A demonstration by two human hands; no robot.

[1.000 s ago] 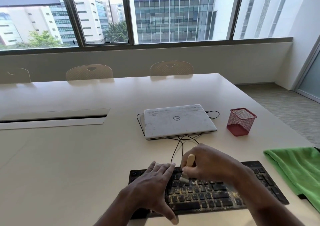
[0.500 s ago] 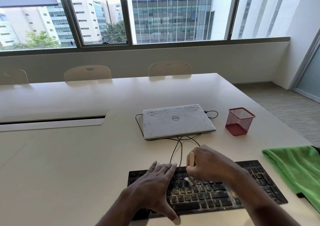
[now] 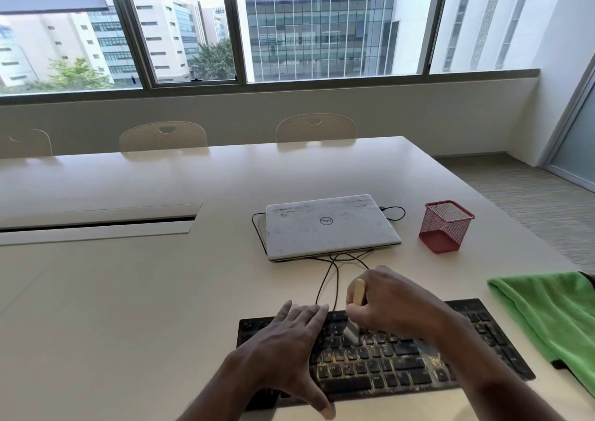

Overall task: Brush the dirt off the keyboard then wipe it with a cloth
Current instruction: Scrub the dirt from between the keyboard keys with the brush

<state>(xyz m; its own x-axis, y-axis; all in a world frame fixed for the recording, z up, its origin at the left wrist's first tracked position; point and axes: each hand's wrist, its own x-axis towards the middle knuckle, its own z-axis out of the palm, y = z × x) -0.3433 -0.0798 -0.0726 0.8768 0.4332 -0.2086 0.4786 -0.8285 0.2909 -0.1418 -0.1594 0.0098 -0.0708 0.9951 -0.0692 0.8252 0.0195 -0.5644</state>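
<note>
A black keyboard (image 3: 402, 366) speckled with yellowish dirt lies at the table's near edge. My left hand (image 3: 283, 343) rests flat on its left half, fingers straight and thumb spread toward me. My right hand (image 3: 396, 304) grips a small brush (image 3: 356, 298) with a pale wooden handle; its bristles touch the upper key rows near the middle. A green cloth (image 3: 553, 317) lies folded on the table to the right of the keyboard, partly over a dark object.
A closed white laptop (image 3: 328, 227) with black cables sits just beyond the keyboard. A red mesh pen holder (image 3: 446, 227) stands to its right. The table's right edge drops to carpeted floor. A cable slot (image 3: 96, 224) lies at the left; chairs line the far side.
The brush bristles have swept a short way down and to the right over the upper keys. My left hand has stayed flat on the keyboard.
</note>
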